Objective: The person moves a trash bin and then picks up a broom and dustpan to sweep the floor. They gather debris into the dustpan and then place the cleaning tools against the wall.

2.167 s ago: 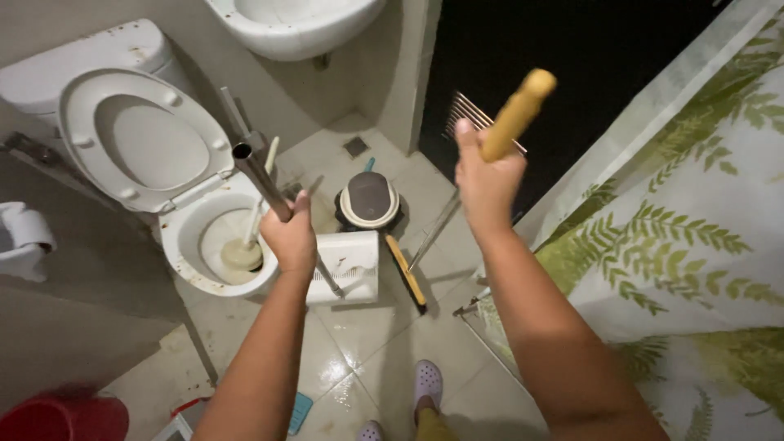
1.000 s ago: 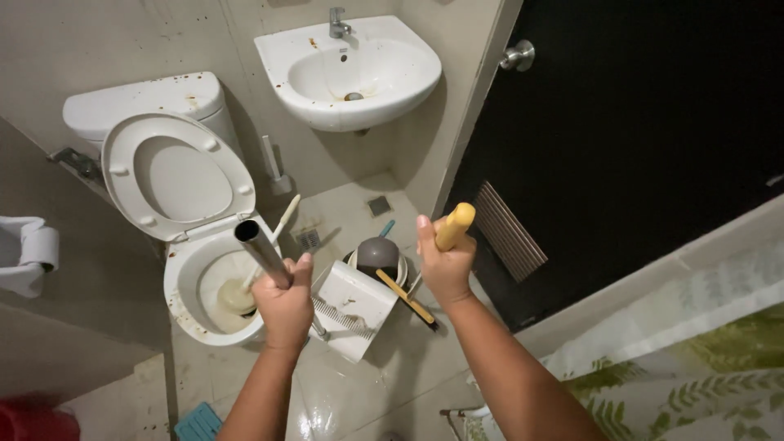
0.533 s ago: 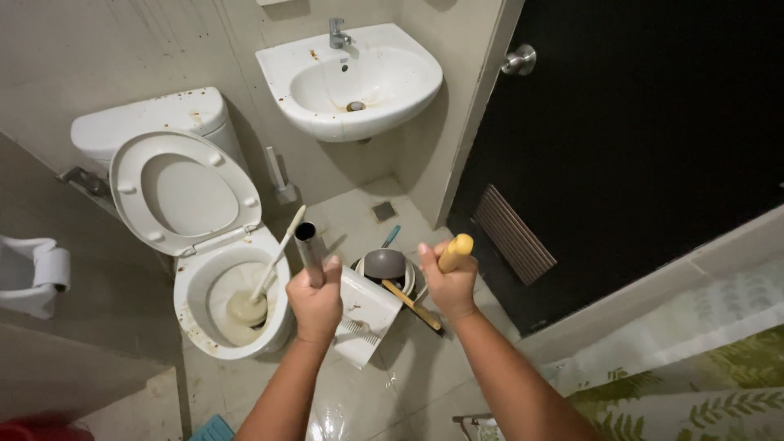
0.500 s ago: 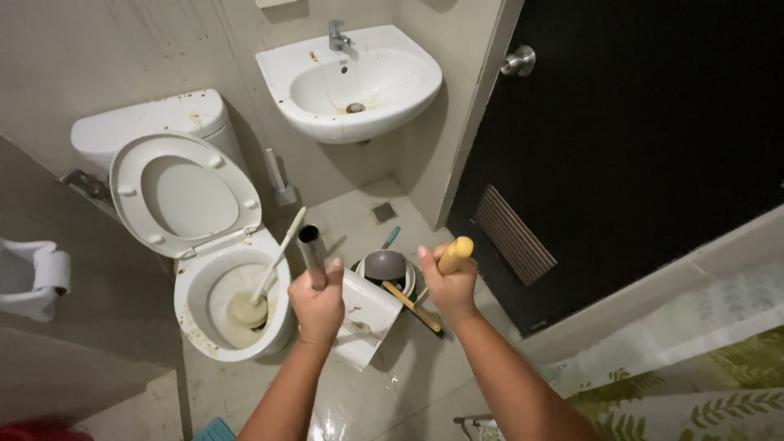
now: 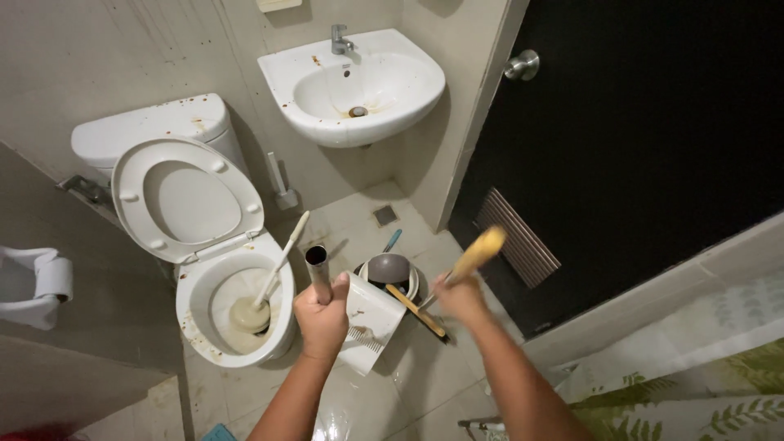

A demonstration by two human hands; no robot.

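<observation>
Since a half-second ago right hand (image 5: 460,298), fisted on yellow handle (image 5: 480,253), has swung it outward, blurred; left hand (image 5: 322,314) stays clamped on metal tube (image 5: 317,269), toilet (image 5: 233,306) just left.

2 bare, sleeveless forearms

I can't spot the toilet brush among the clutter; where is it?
The toilet brush stands head-down inside the toilet bowl, lower left of the head view, its white handle leaning toward the left hand.
</observation>
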